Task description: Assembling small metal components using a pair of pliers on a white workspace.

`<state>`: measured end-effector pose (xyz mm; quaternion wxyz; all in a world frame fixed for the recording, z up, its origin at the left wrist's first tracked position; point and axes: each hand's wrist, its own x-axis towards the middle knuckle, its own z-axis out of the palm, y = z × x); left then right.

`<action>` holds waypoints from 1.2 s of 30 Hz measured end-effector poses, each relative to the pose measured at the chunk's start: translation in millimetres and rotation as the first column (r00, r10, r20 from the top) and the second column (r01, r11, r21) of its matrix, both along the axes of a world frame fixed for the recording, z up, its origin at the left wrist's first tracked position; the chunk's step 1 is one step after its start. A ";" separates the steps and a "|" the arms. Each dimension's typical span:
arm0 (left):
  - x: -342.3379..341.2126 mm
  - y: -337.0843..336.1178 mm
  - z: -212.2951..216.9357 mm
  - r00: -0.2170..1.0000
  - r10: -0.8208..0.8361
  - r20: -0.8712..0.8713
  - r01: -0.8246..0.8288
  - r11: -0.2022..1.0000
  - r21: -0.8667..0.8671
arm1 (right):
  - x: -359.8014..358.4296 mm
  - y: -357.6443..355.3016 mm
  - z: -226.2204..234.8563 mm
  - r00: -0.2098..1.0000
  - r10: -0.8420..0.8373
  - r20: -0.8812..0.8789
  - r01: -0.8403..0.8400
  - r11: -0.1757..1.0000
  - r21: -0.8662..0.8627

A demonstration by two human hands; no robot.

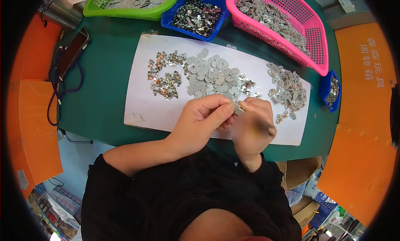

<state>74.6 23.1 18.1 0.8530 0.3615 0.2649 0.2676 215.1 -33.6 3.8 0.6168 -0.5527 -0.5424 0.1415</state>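
Observation:
My left hand [203,121] pinches a small flat grey plate [238,109] between thumb and forefinger, over the front part of the white board [143,116]. My right hand [253,126] is closed against it, its fingertips at the plate's edge; what they grip is hidden, and part of this hand is blurred. Just beyond my hands lies a heap of similar grey plates [212,74]. Small shiny metal clips [166,80] are spread to its left, and more clips [248,84] lie at its right. Farther right is a pile of plates with metal pieces on them [289,91].
Along the back of the green table [104,86] stand a green basket [125,12], a blue bin [193,30] and a pink basket [275,38], all holding parts. A small blue tray [331,91] sits right. At left are a corded phone [74,51] and a steel cup [62,11].

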 end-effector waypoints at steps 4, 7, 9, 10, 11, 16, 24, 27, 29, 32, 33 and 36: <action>-2.4 -1.0 -6.2 0.985 0.164 -0.058 -0.125 0.900 0.418 | -3.0 -5.4 4.7 0.963 0.068 -0.259 -0.096 0.991 -0.097; -0.9 0.7 -5.6 0.967 0.250 -0.041 -0.198 0.848 0.492 | -0.2 -6.1 6.2 0.848 0.137 -0.511 -0.255 0.952 -0.169; -2.4 0.9 -9.1 0.963 0.266 -0.053 -0.192 0.807 0.559 | 0.9 -6.9 8.1 0.684 0.128 -0.719 -0.368 0.910 -0.189; -3.3 1.8 -10.1 0.958 0.280 -0.060 -0.184 0.761 0.622 | 0.4 -7.0 10.8 0.628 0.106 -0.771 -0.384 0.904 -0.188; -4.1 3.2 -9.7 0.959 0.277 -0.063 -0.179 0.761 0.623 | 1.0 -7.5 10.7 0.626 0.104 -0.773 -0.381 0.906 -0.187; -8.1 8.7 -10.3 0.946 0.312 -0.088 -0.104 0.550 0.829 | 4.5 -6.5 13.7 0.778 0.182 -0.601 -0.352 0.919 -0.179; -16.1 4.7 -13.3 0.945 0.305 -0.117 -0.140 0.701 0.700 | 2.5 0.6 24.1 0.871 0.164 -0.464 -0.335 0.888 -0.316; -23.2 1.2 -11.1 0.953 0.291 -0.086 -0.211 0.838 0.503 | -7.1 10.8 27.4 0.957 0.170 -0.235 -0.239 0.923 -0.302; -30.5 2.1 -10.2 0.950 0.302 -0.076 -0.244 0.874 0.419 | -12.7 18.0 25.0 0.982 0.160 -0.101 -0.181 0.952 -0.248; -42.1 4.8 -12.4 0.959 0.274 -0.069 -0.247 0.932 0.264 | -18.0 23.5 24.5 0.923 0.119 0.365 -0.099 0.992 -0.072; -45.3 6.0 -13.1 0.958 0.283 -0.045 -0.262 0.929 0.261 | -20.8 26.5 24.6 0.926 0.119 0.357 -0.100 0.992 -0.071; -57.6 9.6 -14.8 0.943 0.331 -0.032 -0.304 0.897 0.322 | -25.7 33.3 22.0 0.959 0.073 0.273 -0.039 0.991 -0.129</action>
